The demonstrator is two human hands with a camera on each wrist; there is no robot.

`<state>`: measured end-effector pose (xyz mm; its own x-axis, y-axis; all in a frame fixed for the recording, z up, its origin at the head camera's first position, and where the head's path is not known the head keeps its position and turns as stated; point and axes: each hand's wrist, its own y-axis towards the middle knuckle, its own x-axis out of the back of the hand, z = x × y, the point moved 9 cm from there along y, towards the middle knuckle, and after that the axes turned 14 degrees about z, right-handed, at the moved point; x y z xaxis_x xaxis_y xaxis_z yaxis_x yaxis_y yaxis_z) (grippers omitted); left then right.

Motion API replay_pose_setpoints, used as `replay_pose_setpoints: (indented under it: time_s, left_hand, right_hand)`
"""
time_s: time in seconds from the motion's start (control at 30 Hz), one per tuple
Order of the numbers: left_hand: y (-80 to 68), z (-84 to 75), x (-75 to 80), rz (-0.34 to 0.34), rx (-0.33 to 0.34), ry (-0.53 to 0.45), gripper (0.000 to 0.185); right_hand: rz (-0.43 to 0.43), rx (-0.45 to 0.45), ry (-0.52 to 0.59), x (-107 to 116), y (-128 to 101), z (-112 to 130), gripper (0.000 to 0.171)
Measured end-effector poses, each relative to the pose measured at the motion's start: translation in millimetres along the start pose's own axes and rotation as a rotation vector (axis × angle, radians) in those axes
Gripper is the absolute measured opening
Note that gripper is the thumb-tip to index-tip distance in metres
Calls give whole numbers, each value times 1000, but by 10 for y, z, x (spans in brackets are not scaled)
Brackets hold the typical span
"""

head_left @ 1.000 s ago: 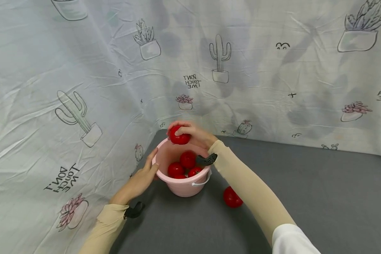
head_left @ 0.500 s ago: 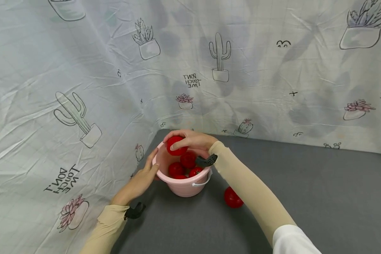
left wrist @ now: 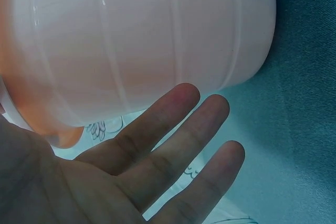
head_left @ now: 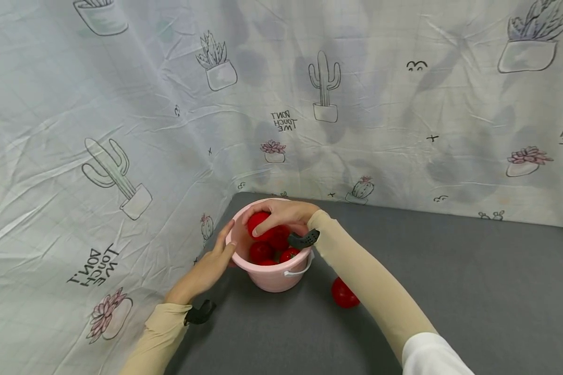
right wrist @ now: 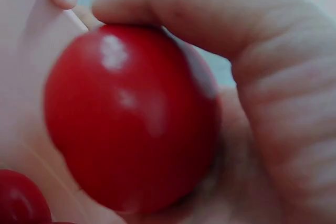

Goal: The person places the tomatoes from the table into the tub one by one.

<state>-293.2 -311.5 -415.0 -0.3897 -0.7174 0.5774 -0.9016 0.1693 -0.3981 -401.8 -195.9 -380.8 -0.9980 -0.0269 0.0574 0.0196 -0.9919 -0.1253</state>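
Observation:
Inside the pink bucket, my right hand grips a tomato, thumb and fingers wrapped round its sides. That tomato fills the middle of the right wrist view. Below it lie several other tomatoes, partly hidden by the hand and the rim. My left hand holds the bucket's left rim, thumb over the edge. In the left wrist view, three spread fingers lie along the outside of the bucket wall.
One more tomato lies on the dark grey tabletop, right of the bucket and partly behind my right forearm. A white handle hangs on the bucket's front right. Cloth printed with cacti stands behind and to the left.
My right hand has lowered the tomato from above the rim down into the bucket. The left hand has stayed at the rim, and the loose tomato has not moved.

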Motion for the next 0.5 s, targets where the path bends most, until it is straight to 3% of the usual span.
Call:
replay_pose_setpoints:
  time_s: [0.17,0.5]
  left_hand:
    - [25,-4,-6,-4,-5,12,61]
    - [30,-13,-15,6,8,3,63]
  right_hand:
    - [65,-40,-10,-51,6,-46,48]
    - [103,-49,24,-70,-7,-37,41]
